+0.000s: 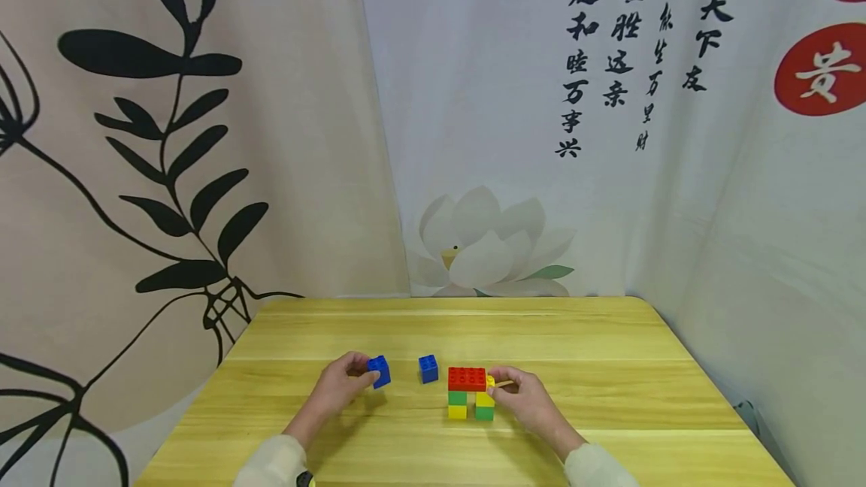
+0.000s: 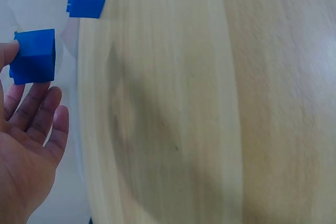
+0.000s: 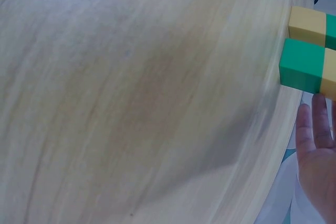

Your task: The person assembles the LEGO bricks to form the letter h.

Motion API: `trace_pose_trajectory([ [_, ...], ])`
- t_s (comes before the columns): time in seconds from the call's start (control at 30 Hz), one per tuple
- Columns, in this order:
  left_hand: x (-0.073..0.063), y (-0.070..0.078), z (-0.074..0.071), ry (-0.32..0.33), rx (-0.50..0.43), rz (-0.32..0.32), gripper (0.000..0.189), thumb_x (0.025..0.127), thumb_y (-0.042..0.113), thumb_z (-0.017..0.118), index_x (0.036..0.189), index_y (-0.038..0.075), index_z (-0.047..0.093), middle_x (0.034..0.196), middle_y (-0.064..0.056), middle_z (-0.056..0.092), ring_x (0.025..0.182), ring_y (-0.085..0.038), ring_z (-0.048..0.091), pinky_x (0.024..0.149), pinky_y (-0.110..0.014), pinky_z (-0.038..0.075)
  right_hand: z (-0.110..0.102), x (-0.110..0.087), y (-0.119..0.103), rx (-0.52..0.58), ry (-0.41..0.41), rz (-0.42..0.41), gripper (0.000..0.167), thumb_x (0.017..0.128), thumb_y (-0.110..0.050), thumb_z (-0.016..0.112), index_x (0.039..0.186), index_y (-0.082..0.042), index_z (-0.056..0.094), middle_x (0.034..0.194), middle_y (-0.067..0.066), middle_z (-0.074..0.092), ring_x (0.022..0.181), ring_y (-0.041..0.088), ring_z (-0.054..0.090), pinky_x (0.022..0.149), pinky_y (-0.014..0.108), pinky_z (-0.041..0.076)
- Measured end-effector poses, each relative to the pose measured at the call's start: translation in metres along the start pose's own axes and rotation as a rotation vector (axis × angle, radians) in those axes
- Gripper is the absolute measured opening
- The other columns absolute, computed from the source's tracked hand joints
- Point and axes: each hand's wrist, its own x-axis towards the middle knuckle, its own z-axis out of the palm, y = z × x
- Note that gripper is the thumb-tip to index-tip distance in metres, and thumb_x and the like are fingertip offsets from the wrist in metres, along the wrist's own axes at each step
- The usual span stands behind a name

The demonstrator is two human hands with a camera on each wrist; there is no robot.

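Observation:
In the head view my left hand pinches a blue toy brick between thumb and fingers, above the table. The left wrist view shows the same blue brick by the thumb, other fingers spread below it. A second blue brick, studs up, stands to its right. Farther right is a toy brick structure: a red brick bridges two columns of green and yellow bricks. My right hand grips its right side, thumb and fingers at the upper yellow brick. The right wrist view shows a green brick above the fingers.
The bricks are on a wooden table with light grain. Behind the table's far edge hang printed curtains with dark leaves, a lotus and writing. Another curtain hangs along the right side.

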Motion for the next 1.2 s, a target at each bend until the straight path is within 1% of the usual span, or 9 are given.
trace_pose_trajectory([
  [0.2, 0.005, 0.011, 0.006, 0.030, 0.010, 0.062, 0.028, 0.092, 0.028, 0.073, 0.110, 0.008, 0.066, 0.098, 0.000, 0.066, 0.097, -0.019, 0.061, 0.080, -0.036, 0.052, 0.000, 0.000, 0.000, -0.001, 0.005, 0.003, 0.038, 0.092, -0.020, 0.072, 0.123, -0.001, 0.064, 0.112, 0.009, 0.065, 0.094, 0.020, 0.062, 0.081, 0.035, 0.054],
  [0.33, 0.007, 0.021, 0.010, 0.022, -0.001, 0.079, 0.029, 0.092, 0.029, 0.073, 0.112, 0.009, 0.066, 0.098, 0.001, 0.066, 0.097, -0.019, 0.060, 0.081, -0.037, 0.052, 0.000, 0.000, 0.000, 0.004, 0.004, -0.001, 0.038, 0.092, -0.020, 0.072, 0.123, -0.001, 0.064, 0.111, 0.009, 0.065, 0.095, 0.021, 0.062, 0.081, 0.035, 0.054],
  [0.43, 0.009, 0.030, 0.014, 0.017, -0.015, 0.081, 0.032, 0.092, 0.031, 0.073, 0.114, 0.009, 0.065, 0.100, 0.000, 0.065, 0.099, -0.019, 0.060, 0.083, -0.038, 0.052, 0.000, 0.000, 0.000, 0.000, 0.003, 0.002, 0.039, 0.092, -0.022, 0.072, 0.124, -0.001, 0.064, 0.111, 0.009, 0.065, 0.095, 0.020, 0.061, 0.082, 0.036, 0.054],
  [0.53, 0.011, 0.039, 0.018, 0.011, -0.034, 0.093, 0.035, 0.092, 0.032, 0.072, 0.115, 0.007, 0.065, 0.102, -0.002, 0.066, 0.101, -0.022, 0.060, 0.085, -0.041, 0.052, -0.001, 0.000, 0.001, 0.000, 0.001, 0.001, 0.039, 0.092, -0.023, 0.073, 0.123, -0.001, 0.064, 0.112, 0.009, 0.065, 0.095, 0.020, 0.061, 0.081, 0.036, 0.054],
  [0.73, 0.015, 0.059, 0.027, -0.017, -0.061, 0.115, 0.034, 0.093, 0.033, 0.071, 0.114, 0.007, 0.064, 0.105, -0.003, 0.065, 0.103, -0.023, 0.059, 0.086, -0.041, 0.052, -0.001, 0.001, 0.002, 0.015, -0.004, -0.011, 0.037, 0.092, -0.021, 0.072, 0.122, -0.001, 0.064, 0.109, 0.008, 0.065, 0.094, 0.020, 0.062, 0.080, 0.034, 0.054],
  [0.87, 0.018, 0.073, 0.032, -0.040, -0.089, 0.117, 0.035, 0.092, 0.033, 0.072, 0.116, 0.008, 0.064, 0.107, -0.003, 0.065, 0.103, -0.023, 0.059, 0.087, -0.041, 0.052, 0.000, 0.002, 0.003, 0.017, -0.004, -0.014, 0.036, 0.092, -0.020, 0.072, 0.121, -0.001, 0.064, 0.109, 0.008, 0.064, 0.094, 0.020, 0.062, 0.080, 0.033, 0.054],
  [1.03, 0.021, 0.086, 0.040, -0.069, -0.102, 0.136, 0.039, 0.092, 0.033, 0.072, 0.120, 0.008, 0.064, 0.109, -0.004, 0.065, 0.103, -0.023, 0.059, 0.087, -0.041, 0.053, 0.000, 0.002, 0.003, 0.024, -0.005, -0.012, 0.036, 0.092, -0.019, 0.072, 0.121, 0.000, 0.064, 0.109, 0.009, 0.064, 0.095, 0.021, 0.062, 0.080, 0.034, 0.055],
  [1.2, 0.023, 0.097, 0.049, -0.101, -0.105, 0.137, 0.038, 0.092, 0.034, 0.072, 0.121, 0.010, 0.064, 0.109, -0.004, 0.065, 0.103, -0.022, 0.059, 0.086, -0.039, 0.053, 0.001, 0.000, 0.002, 0.017, 0.003, -0.004, 0.036, 0.092, -0.019, 0.072, 0.122, -0.001, 0.064, 0.111, 0.009, 0.064, 0.095, 0.021, 0.062, 0.080, 0.034, 0.054],
])
